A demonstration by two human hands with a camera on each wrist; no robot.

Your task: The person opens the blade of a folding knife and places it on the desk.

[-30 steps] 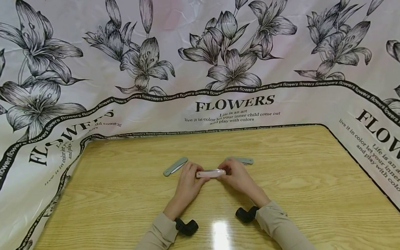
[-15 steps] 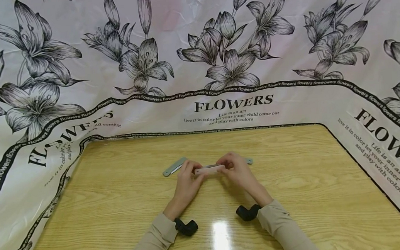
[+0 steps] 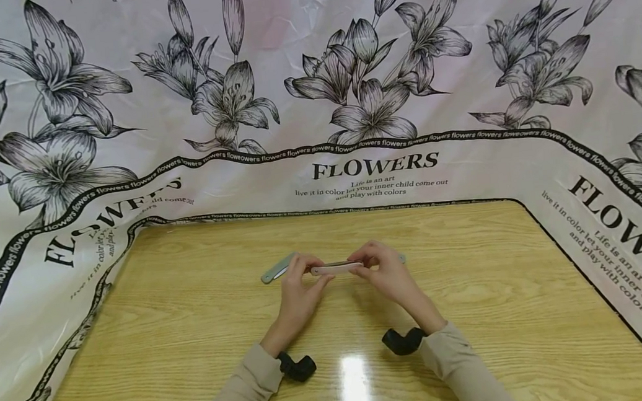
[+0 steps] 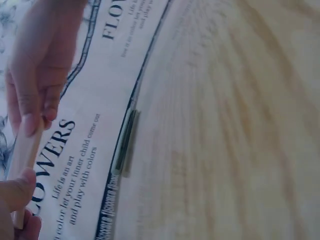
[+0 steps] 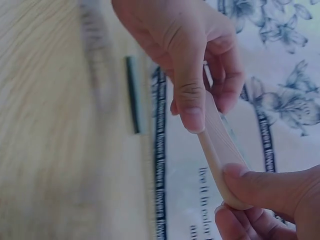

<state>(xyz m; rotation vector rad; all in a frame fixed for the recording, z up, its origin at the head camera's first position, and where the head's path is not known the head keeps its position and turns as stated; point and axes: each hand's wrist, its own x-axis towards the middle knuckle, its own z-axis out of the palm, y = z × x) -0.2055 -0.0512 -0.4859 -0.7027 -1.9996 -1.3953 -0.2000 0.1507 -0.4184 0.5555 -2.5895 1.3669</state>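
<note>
A pale pink folding knife (image 3: 336, 269) is held level in the air over the table, between both hands. My left hand (image 3: 298, 295) pinches its left end with thumb and fingers. At the other end, the thumb and fingers of my right hand (image 3: 389, 276) pinch it. In the right wrist view the pink handle (image 5: 220, 132) runs between the two thumbs; its blade cannot be made out clearly. A grey-green folding knife (image 3: 278, 270) lies behind my left hand, its blade edge partly showing. Another grey-green knife (image 3: 402, 258) is mostly hidden behind my right hand.
The wooden table (image 3: 195, 321) spreads out around the hands. A floral-printed cloth (image 3: 376, 184) rises along its back and sides. Black curved camera mounts (image 3: 298, 368) sit at both wrists, close above the table.
Both hands have raised the pink folding knife a little and carried it slightly away from me. My right hand now covers more of the grey-green knife on the right.
</note>
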